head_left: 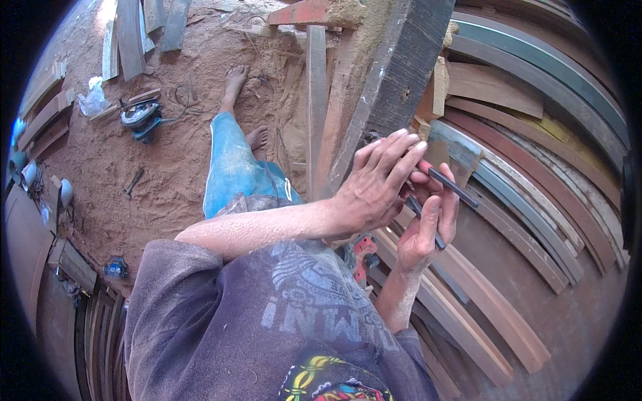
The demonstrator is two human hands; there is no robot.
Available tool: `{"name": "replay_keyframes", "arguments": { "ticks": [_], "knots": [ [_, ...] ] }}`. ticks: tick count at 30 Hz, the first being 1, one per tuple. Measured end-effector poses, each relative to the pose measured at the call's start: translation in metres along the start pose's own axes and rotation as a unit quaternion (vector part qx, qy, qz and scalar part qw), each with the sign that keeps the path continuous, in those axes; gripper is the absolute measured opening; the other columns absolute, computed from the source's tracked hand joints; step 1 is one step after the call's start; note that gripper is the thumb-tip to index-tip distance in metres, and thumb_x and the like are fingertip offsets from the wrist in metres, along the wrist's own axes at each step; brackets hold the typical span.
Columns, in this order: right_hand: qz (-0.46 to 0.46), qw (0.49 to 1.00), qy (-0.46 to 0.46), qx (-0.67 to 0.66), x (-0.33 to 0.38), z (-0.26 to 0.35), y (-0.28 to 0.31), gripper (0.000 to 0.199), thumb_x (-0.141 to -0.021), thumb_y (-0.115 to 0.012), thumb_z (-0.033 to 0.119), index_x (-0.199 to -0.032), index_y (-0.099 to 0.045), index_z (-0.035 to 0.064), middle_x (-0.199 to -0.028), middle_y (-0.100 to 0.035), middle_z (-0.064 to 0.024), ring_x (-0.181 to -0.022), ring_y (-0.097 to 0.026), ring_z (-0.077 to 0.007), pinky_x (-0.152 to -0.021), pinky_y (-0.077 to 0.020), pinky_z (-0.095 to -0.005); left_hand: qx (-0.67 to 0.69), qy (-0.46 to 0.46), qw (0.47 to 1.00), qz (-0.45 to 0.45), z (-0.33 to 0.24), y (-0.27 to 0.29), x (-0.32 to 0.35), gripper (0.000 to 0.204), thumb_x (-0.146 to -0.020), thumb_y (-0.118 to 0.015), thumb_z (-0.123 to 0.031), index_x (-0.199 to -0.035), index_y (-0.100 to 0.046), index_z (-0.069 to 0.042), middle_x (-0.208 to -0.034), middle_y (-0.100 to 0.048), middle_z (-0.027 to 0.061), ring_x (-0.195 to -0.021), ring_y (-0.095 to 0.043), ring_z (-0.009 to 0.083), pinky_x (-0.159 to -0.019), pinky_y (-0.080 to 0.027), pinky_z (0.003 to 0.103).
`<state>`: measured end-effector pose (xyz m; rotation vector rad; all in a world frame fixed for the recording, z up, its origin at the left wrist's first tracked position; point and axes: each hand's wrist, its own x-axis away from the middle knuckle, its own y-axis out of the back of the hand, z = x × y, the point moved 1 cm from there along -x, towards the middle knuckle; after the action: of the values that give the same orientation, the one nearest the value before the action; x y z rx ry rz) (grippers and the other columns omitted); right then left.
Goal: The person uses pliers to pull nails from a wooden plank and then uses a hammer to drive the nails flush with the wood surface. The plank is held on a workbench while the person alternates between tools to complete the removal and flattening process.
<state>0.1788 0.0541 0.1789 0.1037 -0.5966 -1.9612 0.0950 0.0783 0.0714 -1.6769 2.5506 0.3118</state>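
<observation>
The dusty purple shirt [281,321] fills the bottom of the view, closest of all, powdered with the same sawdust that coats both forearms. Far to the left, on the sandy floor [120,167], a circular saw [139,117] lies on its side with its cord trailing, set down out of the way beside a crumpled plastic bag [92,99] and some loose planks [130,37]. Nearer the middle a leg in blue trousers [234,164] stretches out, bare feet in the sawdust, so the person seems to sit low and brace against the ground.

The left hand [374,184] crosses the body and rests against a dark upright beam [394,80]; its fingers [391,157] are held straight and close together, laid flat over the work as if to steady it. They grip nothing that I can see. Just beside it, touching, the right hand [424,227] has its fingers curled and clamped on a thin dark rod [451,187], which slants up and to the right out of the fist, with a second dark bar [428,224] running down across the palm. Whether the two are one tool I cannot tell.

Under the hands peeks a red tool [364,254], half hidden. To the right, curved wooden strips [521,200] lie stacked in nested arcs, kept within reach.
</observation>
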Motion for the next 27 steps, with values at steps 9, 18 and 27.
{"name": "replay_keyframes", "arguments": {
  "ticks": [9,18,27],
  "knots": [
    [-0.022,0.989,0.133,0.057,-0.033,0.011,0.000,0.055,-0.115,-0.054,0.040,-0.140,-0.059,-0.0084,-0.119,-0.064,-0.0149,-0.108,-0.062,-0.0242,-0.099,-0.0518,-0.0408,0.059,-0.014,0.995,-0.081,0.033,-0.017,-0.036,0.047,-0.081,-0.083,-0.008,-0.119,-0.056,-0.006,-0.107,-0.063,0.0140,-0.103,-0.063,0.0393,-0.093,-0.047,0.049],
    [-0.016,0.962,0.079,-0.260,-0.120,0.005,-0.024,0.042,-0.116,-0.051,0.035,-0.085,-0.049,0.0058,-0.074,-0.034,-0.0001,-0.067,-0.033,-0.0121,-0.062,-0.0339,-0.0332,0.060,-0.004,0.989,-0.135,0.026,-0.020,-0.081,0.027,-0.087,-0.077,-0.024,-0.097,-0.057,-0.009,-0.081,-0.066,0.0144,-0.077,-0.072,0.0376,-0.066,-0.054,0.047],
    [-0.014,0.971,0.029,-0.239,-0.149,0.005,-0.036,0.047,-0.114,-0.059,0.033,-0.074,-0.050,0.0091,-0.065,-0.043,0.0025,-0.057,-0.037,-0.0086,-0.052,-0.0293,-0.0290,0.045,0.054,0.987,-0.147,0.043,-0.025,-0.095,0.032,-0.089,-0.081,-0.028,-0.102,-0.061,-0.007,-0.082,-0.071,0.0182,-0.078,-0.075,0.0389,-0.066,-0.056,0.047]
  ]
}}
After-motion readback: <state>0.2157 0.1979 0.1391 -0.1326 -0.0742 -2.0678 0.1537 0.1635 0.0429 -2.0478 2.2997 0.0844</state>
